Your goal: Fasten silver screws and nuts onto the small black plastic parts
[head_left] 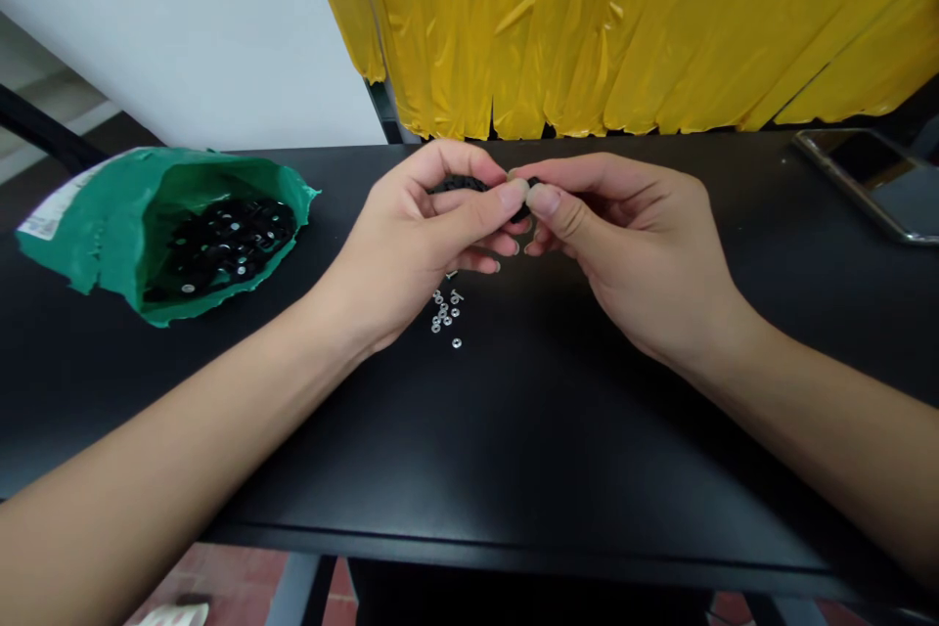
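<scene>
My left hand (425, 235) and my right hand (623, 249) meet above the middle of the black table (514, 450). Both are closed on a small black round part (461, 184), pinched between thumbs and fingers; most of it is hidden by the fingers. Just below my left hand lies a small cluster of several tiny silver nuts (446, 311) on the table top.
An open green bag (147, 225) holding several black parts with silver centres lies at the left. A phone (872, 181) rests at the far right edge. Yellow plastic sheeting (623, 29) hangs behind the table. The table's front edge runs near the bottom.
</scene>
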A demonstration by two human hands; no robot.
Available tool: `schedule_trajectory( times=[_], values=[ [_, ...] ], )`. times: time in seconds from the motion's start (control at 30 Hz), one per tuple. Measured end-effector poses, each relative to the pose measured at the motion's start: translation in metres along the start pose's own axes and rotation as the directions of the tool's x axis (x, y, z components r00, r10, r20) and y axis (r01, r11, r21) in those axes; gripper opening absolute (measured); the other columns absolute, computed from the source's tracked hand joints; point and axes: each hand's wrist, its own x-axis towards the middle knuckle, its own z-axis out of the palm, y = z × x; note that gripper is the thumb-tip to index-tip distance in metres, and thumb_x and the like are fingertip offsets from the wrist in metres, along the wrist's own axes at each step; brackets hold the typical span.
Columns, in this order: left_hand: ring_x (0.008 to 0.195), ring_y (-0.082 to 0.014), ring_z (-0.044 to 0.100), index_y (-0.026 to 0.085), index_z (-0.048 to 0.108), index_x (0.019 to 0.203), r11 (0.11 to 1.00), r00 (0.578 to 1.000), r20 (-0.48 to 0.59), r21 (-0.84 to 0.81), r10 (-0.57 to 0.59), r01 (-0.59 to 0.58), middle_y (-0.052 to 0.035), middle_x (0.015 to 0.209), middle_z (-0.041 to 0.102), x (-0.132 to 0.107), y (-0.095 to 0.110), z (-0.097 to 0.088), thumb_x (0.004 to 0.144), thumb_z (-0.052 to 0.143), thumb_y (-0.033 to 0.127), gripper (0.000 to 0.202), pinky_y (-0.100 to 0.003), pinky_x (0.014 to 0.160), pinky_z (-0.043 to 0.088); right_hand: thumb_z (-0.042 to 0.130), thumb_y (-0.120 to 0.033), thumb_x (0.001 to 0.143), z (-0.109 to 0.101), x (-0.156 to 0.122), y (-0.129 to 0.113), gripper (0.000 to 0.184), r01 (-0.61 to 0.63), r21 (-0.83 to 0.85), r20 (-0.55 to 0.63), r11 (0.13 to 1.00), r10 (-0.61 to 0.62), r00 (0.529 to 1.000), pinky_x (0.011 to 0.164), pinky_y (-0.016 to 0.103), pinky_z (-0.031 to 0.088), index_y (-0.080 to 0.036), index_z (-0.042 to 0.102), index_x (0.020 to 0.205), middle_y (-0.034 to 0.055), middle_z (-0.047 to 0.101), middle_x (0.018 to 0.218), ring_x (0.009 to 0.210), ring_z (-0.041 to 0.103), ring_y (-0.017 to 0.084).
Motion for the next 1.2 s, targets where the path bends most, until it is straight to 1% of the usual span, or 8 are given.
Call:
schedule_trajectory(
  times=[0.13,0.23,0.33,0.47,0.57,0.73,0.97,1.2],
  values=[
    [0.062,-0.0090,0.068,0.024,0.068,0.095,0.949,0.964,-0.072,0.211,0.255,-0.235,0.0055,0.076,0.074,-0.005,0.000,0.007,0.089,0.082,0.024,0.015,-0.022,0.062,0.057,0.087,-0.027,0.087,0.002,-0.001,-0.003,0.006,-0.018,0.026,-0.025,0.999,0.019,1.000,0.070,0.029,0.061,-0.030,0.086,0.092,-0.0027,0.081,0.094,0.075,0.069,0.013],
    [0.064,-0.0072,0.069,0.023,0.071,0.094,0.858,0.887,-0.109,0.333,0.448,-0.392,0.0054,0.087,0.077,-0.010,0.000,0.014,0.092,0.079,0.020,0.009,-0.022,0.060,0.056,0.093,-0.044,0.080,0.005,-0.001,-0.006,0.017,-0.058,0.027,-0.045,0.998,0.060,0.997,0.074,0.034,0.062,-0.032,0.085,0.090,-0.0007,0.081,0.100,0.079,0.069,0.017],
    [0.069,-0.0069,0.070,0.024,0.074,0.094,0.757,0.827,-0.089,0.468,0.554,-0.456,0.0054,0.091,0.078,-0.015,-0.002,0.016,0.096,0.076,0.023,0.003,-0.022,0.063,0.056,0.093,-0.051,0.077,0.007,-0.002,-0.008,0.024,-0.082,0.020,-0.030,0.996,0.082,0.996,0.075,0.036,0.060,-0.032,0.084,0.090,0.0007,0.080,0.102,0.083,0.070,0.019],
    [0.077,-0.0099,0.072,0.026,0.075,0.102,0.621,0.812,0.018,0.635,0.584,-0.460,0.0040,0.096,0.080,-0.019,-0.004,0.011,0.102,0.068,0.025,0.007,-0.026,0.070,0.059,0.093,-0.052,0.076,0.007,-0.001,-0.009,0.027,-0.122,0.048,-0.043,0.991,0.124,0.991,0.075,0.034,0.059,-0.031,0.083,0.090,0.0005,0.080,0.101,0.079,0.067,0.017],
    [0.082,-0.0126,0.072,0.026,0.074,0.105,0.533,0.818,0.107,0.709,0.566,-0.462,0.0025,0.096,0.079,-0.018,-0.004,0.006,0.100,0.070,0.030,0.007,-0.027,0.075,0.060,0.094,-0.051,0.075,0.005,-0.001,-0.008,0.028,-0.156,0.076,-0.041,0.985,0.159,0.986,0.078,0.036,0.060,-0.030,0.083,0.090,0.0011,0.080,0.098,0.081,0.067,0.018],
    [0.081,-0.0189,0.074,0.024,0.069,0.088,0.561,0.878,0.096,0.735,0.469,-0.381,0.0012,0.085,0.077,-0.014,-0.001,0.004,0.094,0.074,0.035,0.013,-0.033,0.077,0.058,0.095,-0.043,0.076,0.001,-0.001,-0.004,0.023,-0.181,0.111,-0.032,0.977,0.186,0.982,0.079,0.036,0.060,-0.028,0.083,0.089,0.0018,0.079,0.097,0.084,0.068,0.018],
    [0.076,-0.0178,0.072,0.027,0.059,0.083,0.525,0.864,0.089,0.762,0.495,-0.379,0.0028,0.082,0.075,-0.010,-0.004,0.007,0.094,0.069,0.028,0.015,-0.034,0.075,0.058,0.098,-0.042,0.071,0.004,-0.001,-0.002,0.027,-0.231,0.101,-0.096,0.968,0.240,0.966,0.074,0.035,0.060,-0.028,0.078,0.079,-0.0003,0.071,0.081,0.073,0.065,0.016],
    [0.075,-0.0190,0.074,0.026,0.064,0.087,0.524,0.847,0.064,0.761,0.527,-0.383,0.0014,0.080,0.076,-0.009,-0.006,0.005,0.092,0.069,0.026,0.007,-0.036,0.074,0.059,0.095,-0.046,0.075,0.009,-0.006,-0.002,0.026,-0.227,0.020,-0.189,0.974,0.227,0.955,0.067,0.035,0.060,-0.026,0.078,0.072,0.0013,0.072,0.077,0.070,0.063,0.017]
  ],
)
